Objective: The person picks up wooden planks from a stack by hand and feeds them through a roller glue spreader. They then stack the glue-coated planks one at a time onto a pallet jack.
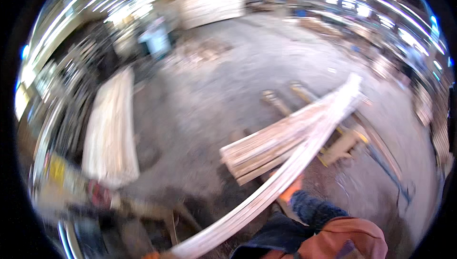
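Note:
A long pale wooden board [266, 197] runs diagonally from the bottom edge up to the far right, passing over a stack of boards [266, 147]. My right hand [291, 188], in an orange glove, grips the board near its middle from the right side; the board covers part of the fingers. At the near end of the same board, a bit of my left hand's orange glove [152, 255] shows at the picture's bottom edge, closed at the board's end. The far end of the board lies over the stack's far end. Motion blurs the view.
Under the stack sits a yellow pallet jack [342, 147], its dark handle [402, 193] pointing right. Another stack of boards [112, 130] lies at left, behind a blurred machine or bench [95, 192]. A large lumber pile [214, 9] stands far back; scraps [202, 52] litter the floor.

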